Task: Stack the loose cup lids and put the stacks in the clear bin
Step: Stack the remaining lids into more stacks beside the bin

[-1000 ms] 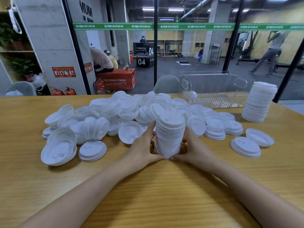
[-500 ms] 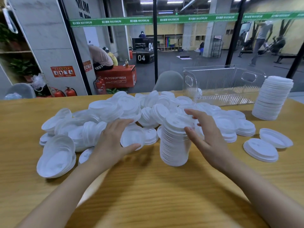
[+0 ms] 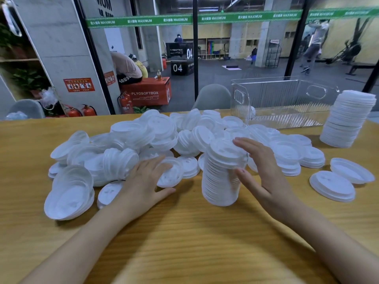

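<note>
A second ago both hands cupped the foot of the near stack (image 3: 222,177); now they have let go of it. The left hand (image 3: 146,181) lies flat, fingers straight, on a loose lid (image 3: 173,176) at the near rim of the lid pile (image 3: 143,138) in the middle of the worktop (image 3: 184,242). The right hand (image 3: 266,173) is spread, fingertips on the stack's top lid, thumb by its side, gripping nothing. The clear bin (image 3: 283,103) stands at the far right edge, a second tall stack (image 3: 346,121) just beside it.
</note>
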